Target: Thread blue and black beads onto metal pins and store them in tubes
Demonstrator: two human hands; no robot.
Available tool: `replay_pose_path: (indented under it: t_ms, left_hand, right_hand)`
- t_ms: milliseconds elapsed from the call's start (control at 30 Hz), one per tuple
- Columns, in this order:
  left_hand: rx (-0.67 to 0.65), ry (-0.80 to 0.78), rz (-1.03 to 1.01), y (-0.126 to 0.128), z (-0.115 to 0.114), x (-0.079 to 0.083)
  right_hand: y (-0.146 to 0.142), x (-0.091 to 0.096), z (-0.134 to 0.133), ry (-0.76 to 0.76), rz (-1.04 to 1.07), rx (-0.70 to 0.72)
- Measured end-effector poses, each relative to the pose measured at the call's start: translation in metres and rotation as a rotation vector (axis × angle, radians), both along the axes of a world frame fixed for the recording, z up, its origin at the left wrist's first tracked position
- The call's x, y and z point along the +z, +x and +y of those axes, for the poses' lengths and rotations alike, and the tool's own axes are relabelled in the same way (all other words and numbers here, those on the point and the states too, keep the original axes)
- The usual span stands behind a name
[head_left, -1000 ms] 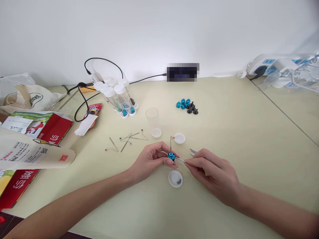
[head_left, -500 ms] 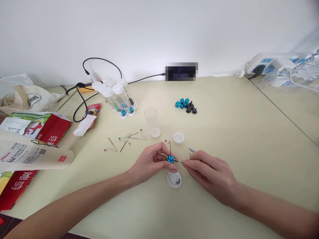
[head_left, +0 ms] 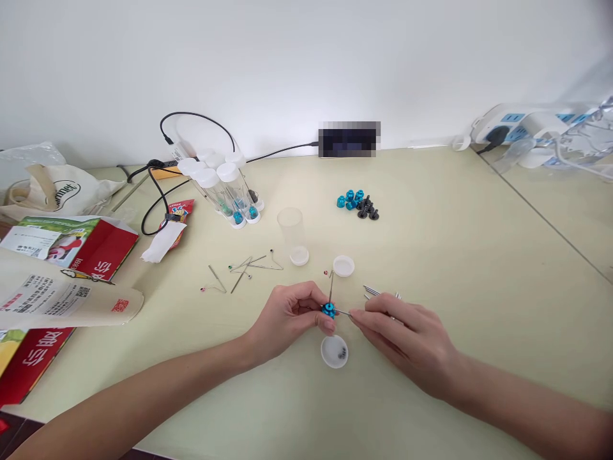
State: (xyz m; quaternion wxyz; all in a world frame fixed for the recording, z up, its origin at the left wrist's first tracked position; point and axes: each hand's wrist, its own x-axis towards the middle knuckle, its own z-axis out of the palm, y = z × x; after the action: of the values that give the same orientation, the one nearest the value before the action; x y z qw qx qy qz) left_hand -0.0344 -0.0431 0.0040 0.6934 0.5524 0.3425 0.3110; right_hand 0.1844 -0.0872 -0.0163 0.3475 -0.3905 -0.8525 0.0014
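My left hand [head_left: 299, 314] pinches a small blue metal knob [head_left: 329, 310] between thumb and fingers. A thin metal rod [head_left: 331, 287] stands up out of the knob, its top bent over near a small red bead [head_left: 325, 273]. From the right, my right hand [head_left: 402, 329] pinches a slim metal rod-like tool [head_left: 343, 312], whose tip meets the side of the knob. Just below the knob lies a white cap [head_left: 334, 364] with small dark pieces [head_left: 343, 352] in it. Partly under my right hand are several metal rods [head_left: 371, 291].
Bent wires with beads [head_left: 246, 265] lie to the left. Behind are a clear tube [head_left: 290, 230], another white cap [head_left: 343, 266], blue knobs [head_left: 350, 197] and black parts [head_left: 368, 209]. Capped tubes [head_left: 225, 191], cables and a red packet [head_left: 181, 220] stand farther left; a power strip [head_left: 502, 124] lies back right.
The upright rod in the knob leans slightly more to the right, and its bent top has shifted right. My left fingers have moved a little; both hands keep their grip.
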Motion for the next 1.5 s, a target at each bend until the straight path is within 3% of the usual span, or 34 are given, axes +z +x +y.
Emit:
replay_pose_path:
  t_ms: [200, 300, 367, 567, 833, 900, 967, 1133, 1233, 1333, 1500]
  left_hand:
    - [0.033, 0.156, 0.038, -0.001, 0.000, -0.002]
    - [0.029, 0.216, 0.046, 0.000, -0.001, -0.002]
    - [0.026, 0.258, 0.064, -0.001, -0.002, -0.001]
    - [0.026, 0.376, 0.162, -0.002, -0.002, 0.000]
    - [-0.029, 0.446, 0.257, -0.001, -0.003, 0.007]
    - [-0.010, 0.422, 0.244, 0.000, -0.002, 0.008]
    - [0.023, 0.348, 0.201, 0.001, 0.000, 0.008]
    - [0.090, 0.147, 0.055, -0.001, 0.008, 0.007]
    - [0.090, 0.141, 0.052, -0.002, 0.009, 0.007]
    - [0.070, 0.166, 0.071, -0.003, 0.007, 0.006]
    - [0.058, 0.221, 0.107, -0.001, 0.004, 0.004]
  right_hand:
    - [-0.003, 0.005, 0.000, -0.029, 0.055, 0.036]
    - [-0.008, 0.011, 0.002, -0.119, 0.172, 0.054]
    - [-0.011, 0.014, 0.002, -0.262, 0.274, 0.070]
    - [-0.013, 0.025, 0.000, -0.906, 0.583, 0.053]
    - [-0.012, 0.038, 0.007, -1.468, 0.672, -0.035]
    - [-0.013, 0.039, 0.008, -1.468, 0.695, -0.023]
    - [-0.013, 0.038, 0.007, -1.346, 0.706, 0.002]
    - [-0.007, 0.027, 0.006, -0.673, 0.373, 0.080]
    - [-0.004, 0.020, 0.006, -0.436, 0.239, 0.110]
    - [-0.003, 0.015, 0.006, -0.482, 0.281, 0.119]
    - [-0.007, 0.014, 0.003, -0.827, 0.483, 0.054]
